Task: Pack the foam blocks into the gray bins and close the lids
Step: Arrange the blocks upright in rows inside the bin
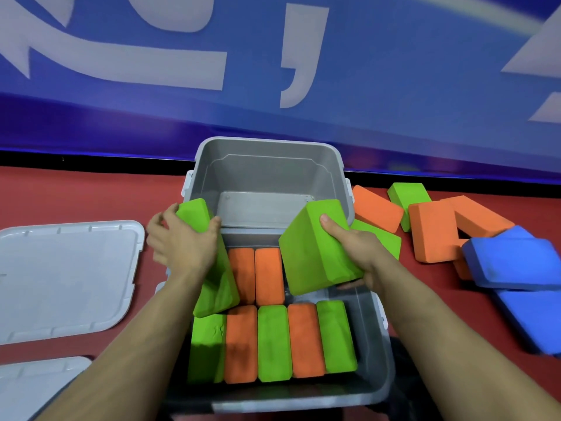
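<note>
Two gray bins stand one behind the other. The near bin [373, 354] holds a front row of green and orange foam blocks [273, 344] standing on edge, with two orange blocks [256, 275] behind them. The far bin [267, 177] shows only its bare floor. My left hand [182, 241] grips a green block [212, 287] tilted over the near bin's left side. My right hand [355, 247] grips a second green block [312, 253] above the near bin's back right corner.
Loose orange blocks [434, 229], green blocks [408, 196] and blue blocks [513, 259] lie on the red surface to the right. A gray lid [60, 278] lies flat at the left, another lid [33, 381] at the lower left. A blue banner rises behind.
</note>
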`<state>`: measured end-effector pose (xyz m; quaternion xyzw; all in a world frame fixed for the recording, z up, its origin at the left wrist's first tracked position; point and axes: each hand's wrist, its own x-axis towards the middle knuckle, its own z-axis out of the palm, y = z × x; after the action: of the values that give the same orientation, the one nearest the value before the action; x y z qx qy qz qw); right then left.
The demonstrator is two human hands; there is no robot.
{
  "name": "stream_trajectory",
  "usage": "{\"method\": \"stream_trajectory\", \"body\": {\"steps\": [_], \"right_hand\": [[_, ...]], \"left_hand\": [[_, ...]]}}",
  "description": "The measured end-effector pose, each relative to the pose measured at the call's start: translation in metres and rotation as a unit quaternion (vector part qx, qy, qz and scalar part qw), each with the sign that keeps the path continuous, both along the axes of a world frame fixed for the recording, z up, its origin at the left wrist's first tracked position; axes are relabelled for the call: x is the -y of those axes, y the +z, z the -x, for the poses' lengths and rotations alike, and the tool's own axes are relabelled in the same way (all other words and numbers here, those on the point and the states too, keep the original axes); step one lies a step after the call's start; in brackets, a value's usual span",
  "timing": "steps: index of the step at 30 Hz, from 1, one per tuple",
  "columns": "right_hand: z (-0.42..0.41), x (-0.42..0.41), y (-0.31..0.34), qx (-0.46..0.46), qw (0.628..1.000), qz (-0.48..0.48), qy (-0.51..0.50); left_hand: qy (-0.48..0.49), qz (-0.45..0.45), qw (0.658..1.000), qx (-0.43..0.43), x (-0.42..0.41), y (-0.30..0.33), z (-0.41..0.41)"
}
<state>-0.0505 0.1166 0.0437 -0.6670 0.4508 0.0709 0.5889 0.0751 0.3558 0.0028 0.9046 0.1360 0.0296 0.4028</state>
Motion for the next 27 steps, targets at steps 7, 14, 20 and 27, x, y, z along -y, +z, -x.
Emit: {"method": "stream_trajectory", "body": {"steps": [7,14,20,27], "right_hand": [[0.002,-0.006,-0.017,-0.045,0.998,-0.039,-0.037],[-0.004,-0.009,-0.039,-0.048,0.994,-0.069,-0.071],[-0.015,-0.012,-0.070,-0.040,0.993,-0.085,-0.073],[-0.025,-0.024,-0.082,-0.051,0.994,-0.091,-0.036]], "left_hand": [[-0.017,0.087,0.983,-0.163,-0.010,-0.021,-0.001],[-0.043,0.110,0.978,-0.171,-0.014,-0.031,0.000],[-0.075,0.121,0.982,-0.128,-0.011,-0.024,0.000],[-0.125,0.144,0.979,-0.078,-0.004,-0.012,0.005]]}}
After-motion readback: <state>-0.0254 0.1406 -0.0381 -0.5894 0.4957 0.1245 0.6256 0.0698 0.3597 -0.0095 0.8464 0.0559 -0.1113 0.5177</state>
